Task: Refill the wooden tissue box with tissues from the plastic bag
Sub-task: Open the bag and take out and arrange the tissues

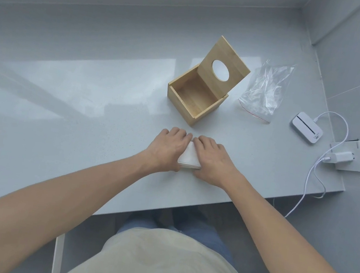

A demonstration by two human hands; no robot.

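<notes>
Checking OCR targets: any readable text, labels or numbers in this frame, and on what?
None can be read.
White device: small marking at its near end, too small and blurred to read.
Wooden tissue box, plastic bag, charger: no text visible.

Wooden tissue box: pale, matt wood with visible grain, smooth-faced, its lid of the same wood; plastic bag: thin clear film, glossy and creased, with a red strip along one edge. Tissues: soft white paper, matt, in a flat stack; table: smooth pale grey top with a glossy, reflective finish and fine speckling. White device, charger plug and cable: smooth white plastic, lightly glossy.
</notes>
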